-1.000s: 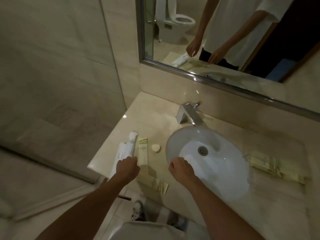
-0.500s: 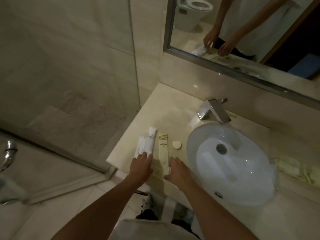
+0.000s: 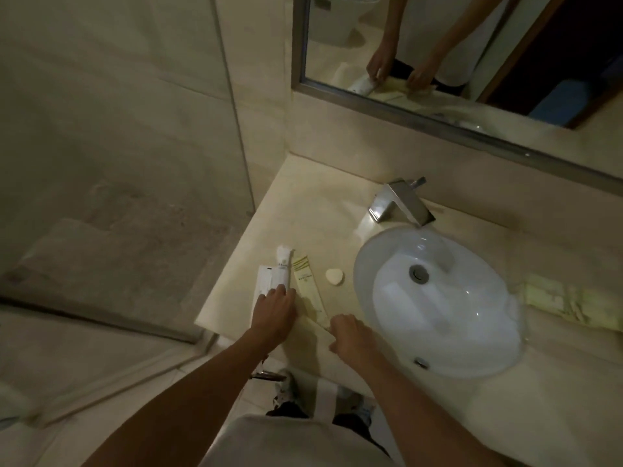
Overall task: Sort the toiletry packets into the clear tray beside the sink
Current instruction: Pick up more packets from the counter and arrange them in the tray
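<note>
Left of the sink, a white tube (image 3: pixel 282 264) lies on the counter beside a flat white packet (image 3: pixel 264 281). A long cream packet with green stripes (image 3: pixel 306 281) lies just right of them. My left hand (image 3: pixel 273 313) rests with straight fingers on the near ends of the two white items. At the counter's front edge my right hand (image 3: pixel 350 335) curls over the end of a second cream packet (image 3: pixel 315 325), thumb and fingers closing on it. The clear tray (image 3: pixel 539 291) stands right of the sink and holds cream packets (image 3: pixel 580 303).
A small heart-shaped soap (image 3: pixel 334 276) sits between the packets and the white basin (image 3: pixel 438 305). A chrome faucet (image 3: pixel 401 205) stands behind the basin. The mirror (image 3: pixel 472 45) runs along the back wall, and a glass shower panel (image 3: pixel 232 129) borders the counter's left end.
My right hand has moved left from the basin rim onto the cream packet at the front edge. My left hand stays on the white items, and the view has shifted left.
</note>
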Available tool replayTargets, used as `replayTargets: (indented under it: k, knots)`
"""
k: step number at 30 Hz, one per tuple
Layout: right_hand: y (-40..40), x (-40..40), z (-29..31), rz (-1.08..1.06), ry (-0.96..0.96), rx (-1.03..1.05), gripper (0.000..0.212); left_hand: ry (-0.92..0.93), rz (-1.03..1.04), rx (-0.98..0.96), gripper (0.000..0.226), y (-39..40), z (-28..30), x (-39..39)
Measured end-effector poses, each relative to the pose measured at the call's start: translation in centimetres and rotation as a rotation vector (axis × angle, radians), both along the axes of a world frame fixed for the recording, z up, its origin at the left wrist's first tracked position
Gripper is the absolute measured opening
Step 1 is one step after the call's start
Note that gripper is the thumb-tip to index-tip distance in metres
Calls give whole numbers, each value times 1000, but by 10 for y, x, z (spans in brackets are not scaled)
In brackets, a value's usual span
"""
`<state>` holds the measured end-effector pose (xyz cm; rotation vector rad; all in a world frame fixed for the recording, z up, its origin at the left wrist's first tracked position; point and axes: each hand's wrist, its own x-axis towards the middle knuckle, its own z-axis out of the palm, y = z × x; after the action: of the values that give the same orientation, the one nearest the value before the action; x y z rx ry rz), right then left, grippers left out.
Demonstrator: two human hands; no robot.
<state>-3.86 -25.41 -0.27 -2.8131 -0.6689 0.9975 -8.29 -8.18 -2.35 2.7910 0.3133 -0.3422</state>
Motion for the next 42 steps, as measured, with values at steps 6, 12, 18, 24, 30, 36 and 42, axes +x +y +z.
replayTargets:
  k: [6,12,18,24,30,36,42]
  knots:
    - [-34,24,22,-113,-80,13,20,0,-284,105,48,-4,-3,25]
    - [-65,29,32,-240,-101,9,23,-4,-480,227,51,-6,-1,47]
    - [-84,25,34,-327,-120,7,31,-10,-585,244,58,-3,-1,62]
    - [-94,30,39,-383,-181,18,28,-25,-604,321,44,-10,11,76]
    - [-97,38,43,-416,-208,26,30,48,-713,449,23,-6,28,79]
    - [-109,49,49,-420,-226,84,25,-54,-799,503,21,-6,51,86]
    - [-141,61,54,-521,-194,202,25,-152,-824,526,30,-30,68,109]
